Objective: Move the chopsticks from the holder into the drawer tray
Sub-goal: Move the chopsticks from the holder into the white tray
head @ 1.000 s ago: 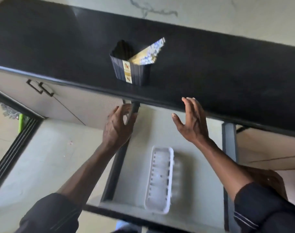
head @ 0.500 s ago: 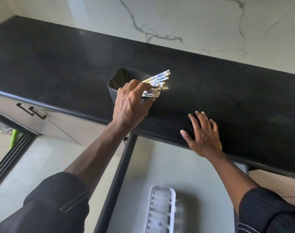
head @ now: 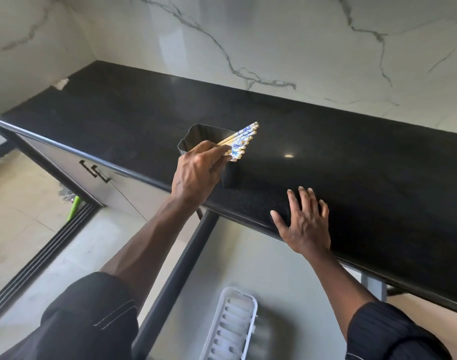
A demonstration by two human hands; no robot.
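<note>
Holder: a dark, open-topped holder (head: 228,175) stands upright on the black countertop (head: 352,157), directly under and partly behind the left hand; only its far rim and right side show.
Holder contents: a bundle of pale chopsticks (head: 241,141) with blue patterned ends leans out over the holder's right rim, fanned, tips pointing up and away from the left hand. Their lower ends are hidden by the hand, so how deep they sit in the holder cannot be told.
Drawer: an open drawer (head: 248,276) with a pale floor lies below both hands, its dark side wall running down beneath the left forearm.
Drawer tray: a white slotted tray (head: 231,328) sits in the drawer, below and between the two forearms, near the bottom edge; nothing is seen in the part that shows.
Left hand: the left hand (head: 196,175) reaches over the holder, back of the hand up, thumb and fingertips pinched around the chopsticks near their patterned ends.
Right hand: the right hand (head: 304,224) lies flat, fingers spread, palm down on the front edge of the countertop, well to the right of the holder, grasping nothing.
Sleeves: dark sleeves cover both upper arms; the forearms are bare.
</note>
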